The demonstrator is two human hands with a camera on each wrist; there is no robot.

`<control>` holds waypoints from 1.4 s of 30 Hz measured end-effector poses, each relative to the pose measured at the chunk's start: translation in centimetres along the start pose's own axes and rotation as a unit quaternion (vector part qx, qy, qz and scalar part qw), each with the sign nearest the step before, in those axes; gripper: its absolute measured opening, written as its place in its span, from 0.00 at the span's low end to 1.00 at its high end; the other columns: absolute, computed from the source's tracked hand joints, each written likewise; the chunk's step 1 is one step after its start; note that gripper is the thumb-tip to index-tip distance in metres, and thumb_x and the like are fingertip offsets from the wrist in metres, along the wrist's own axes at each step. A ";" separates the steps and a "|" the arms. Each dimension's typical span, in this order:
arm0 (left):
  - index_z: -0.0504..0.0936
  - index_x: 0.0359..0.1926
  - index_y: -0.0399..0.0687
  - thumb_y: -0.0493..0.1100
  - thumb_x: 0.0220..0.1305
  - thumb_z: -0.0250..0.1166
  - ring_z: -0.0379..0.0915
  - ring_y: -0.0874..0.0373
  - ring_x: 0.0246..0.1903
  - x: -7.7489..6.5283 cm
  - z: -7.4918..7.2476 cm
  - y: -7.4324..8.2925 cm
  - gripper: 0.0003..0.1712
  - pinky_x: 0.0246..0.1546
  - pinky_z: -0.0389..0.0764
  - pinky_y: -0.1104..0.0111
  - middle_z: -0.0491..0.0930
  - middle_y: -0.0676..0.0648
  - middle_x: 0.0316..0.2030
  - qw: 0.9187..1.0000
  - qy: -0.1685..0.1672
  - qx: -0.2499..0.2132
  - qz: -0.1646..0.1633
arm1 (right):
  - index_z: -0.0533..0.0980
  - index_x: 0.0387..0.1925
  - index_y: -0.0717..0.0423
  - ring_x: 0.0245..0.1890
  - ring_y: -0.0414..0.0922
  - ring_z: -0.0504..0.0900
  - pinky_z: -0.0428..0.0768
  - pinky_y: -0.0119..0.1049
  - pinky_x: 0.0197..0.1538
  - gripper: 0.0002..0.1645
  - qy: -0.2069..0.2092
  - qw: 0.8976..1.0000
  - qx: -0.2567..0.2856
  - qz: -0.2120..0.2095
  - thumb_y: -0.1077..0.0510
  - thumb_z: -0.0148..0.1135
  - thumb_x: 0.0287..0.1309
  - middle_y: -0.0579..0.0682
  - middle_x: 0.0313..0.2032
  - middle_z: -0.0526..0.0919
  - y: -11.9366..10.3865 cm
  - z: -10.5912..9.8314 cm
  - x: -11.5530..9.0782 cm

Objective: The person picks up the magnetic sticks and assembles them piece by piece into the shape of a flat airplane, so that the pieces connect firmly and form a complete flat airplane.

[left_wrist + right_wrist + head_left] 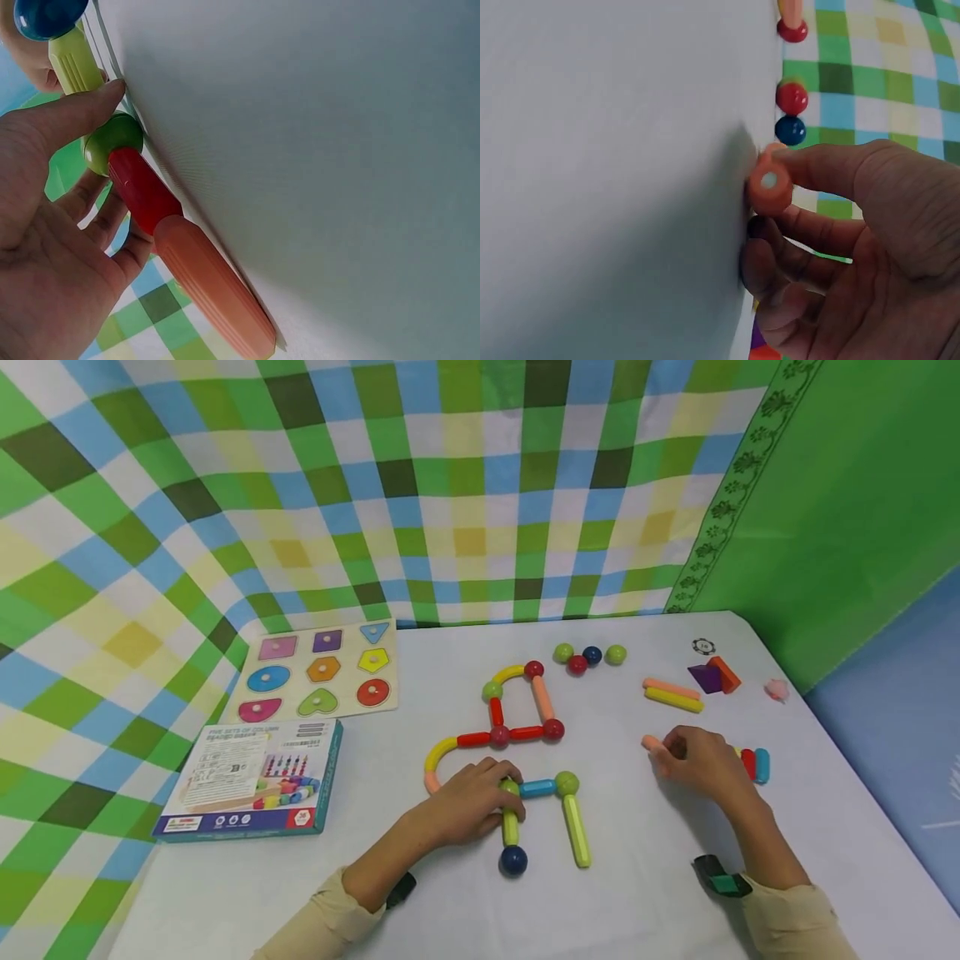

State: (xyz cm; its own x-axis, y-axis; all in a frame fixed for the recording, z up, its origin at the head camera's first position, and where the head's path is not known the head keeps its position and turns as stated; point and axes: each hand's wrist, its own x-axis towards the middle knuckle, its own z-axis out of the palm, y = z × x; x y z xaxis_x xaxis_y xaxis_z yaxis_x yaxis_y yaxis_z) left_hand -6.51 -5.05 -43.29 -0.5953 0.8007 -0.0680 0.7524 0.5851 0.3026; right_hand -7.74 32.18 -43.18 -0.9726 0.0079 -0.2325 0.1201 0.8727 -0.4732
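My left hand grips a green ball of a magnetic stick-and-ball figure, thumb on one side and fingers on the other. From that ball a light green stick runs to a dark blue ball, and a blue stick leads to another green ball with a second light green stick. Red and orange sticks adjoin it in the left wrist view. To the right, my right hand pinches a salmon-orange stick between thumb and fingers, close to the table. The upper figure has red balls.
A boxed bead set and a wooden shape puzzle board lie at the left. Loose balls sit at the back. Yellow and salmon sticks, triangular blocks and red and blue pieces lie at the right.
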 end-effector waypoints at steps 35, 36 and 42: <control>0.83 0.44 0.72 0.45 0.58 0.68 0.63 0.58 0.55 0.2 -0.1 -0.1 0.14 0.51 0.71 0.64 0.70 0.55 0.54 1.000 0.001 -0.009 0.003 | 0.76 0.35 0.40 0.24 0.31 0.67 0.67 0.26 0.27 0.18 -0.175 0.934 -0.021 -0.311 0.43 0.74 0.43 0.30 0.28 0.70 -13.0 9.9 -9.9; 0.83 0.44 0.72 0.45 0.58 0.68 0.63 0.58 0.55 0.2 -0.1 0.0 0.14 0.51 0.71 0.64 0.71 0.54 0.54 1.000 0.001 -0.009 0.003 | 0.77 0.35 0.40 0.24 0.31 0.67 0.67 0.27 0.27 0.18 -0.177 0.934 -0.024 -0.308 0.42 0.74 0.43 0.30 0.28 0.70 -13.1 9.9 -9.9; 0.84 0.44 0.72 0.46 0.58 0.69 0.63 0.58 0.54 0.2 -0.1 0.0 0.14 0.51 0.71 0.64 0.71 0.54 0.54 1.000 0.003 -0.001 0.002 | 0.77 0.33 0.40 0.22 0.30 0.66 0.65 0.27 0.24 0.18 -0.177 0.934 -0.040 -0.307 0.37 0.70 0.46 0.31 0.25 0.70 -13.2 9.9 -10.1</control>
State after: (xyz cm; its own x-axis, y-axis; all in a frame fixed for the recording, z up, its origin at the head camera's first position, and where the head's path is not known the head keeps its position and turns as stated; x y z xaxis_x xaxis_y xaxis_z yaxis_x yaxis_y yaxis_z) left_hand -6.65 -4.96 -43.25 -0.5939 0.8022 -0.0611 0.7542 0.5816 0.3050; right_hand 2.51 15.74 -43.02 -0.7247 -0.6558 -0.2117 -0.4672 0.6934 -0.5486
